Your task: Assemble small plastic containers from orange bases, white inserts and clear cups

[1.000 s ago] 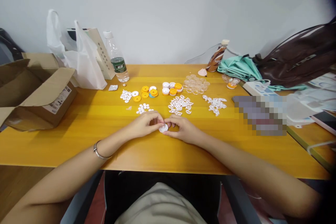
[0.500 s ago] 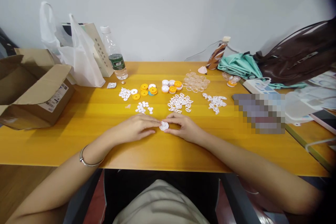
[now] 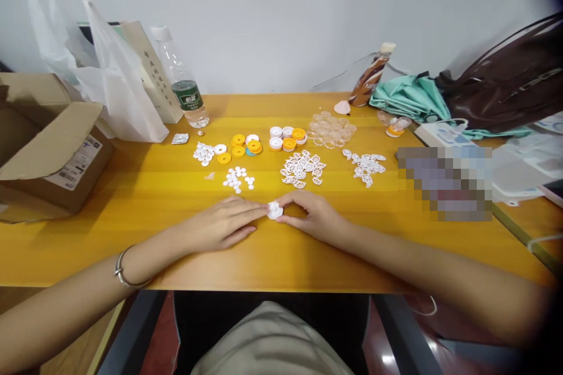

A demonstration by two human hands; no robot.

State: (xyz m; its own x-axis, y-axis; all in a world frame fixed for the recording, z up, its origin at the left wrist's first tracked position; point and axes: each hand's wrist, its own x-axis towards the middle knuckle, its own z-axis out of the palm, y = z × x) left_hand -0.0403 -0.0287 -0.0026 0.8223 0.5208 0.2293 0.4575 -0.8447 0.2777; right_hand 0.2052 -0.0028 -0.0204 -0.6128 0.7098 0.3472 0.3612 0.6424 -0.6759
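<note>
A small white round plastic piece (image 3: 275, 210) is between my two hands, just above or on the table near its front. My right hand (image 3: 314, 214) pinches it at the right side with thumb and forefinger. The stretched fingers of my left hand (image 3: 226, 222) touch its left edge, the thumb held apart below. Beyond my hands lie small white caps (image 3: 238, 178), white leaf-shaped openwork pieces (image 3: 302, 169) and more such pieces (image 3: 365, 166). Behind these are orange and white discs (image 3: 288, 137) and a cluster of clear rings (image 3: 331, 129).
On the left stand a cardboard box (image 3: 53, 152), a white plastic bag (image 3: 118, 94) and a water bottle (image 3: 188, 96). To the right are a brown drink bottle (image 3: 369, 77), green cloth (image 3: 409, 98), a dark bag (image 3: 501, 82) and a blurred-out flat object (image 3: 444, 184).
The head view has shifted slightly, so the table things appear spread outward a little. Both hands stay at the white round piece, which looks turned a little.
</note>
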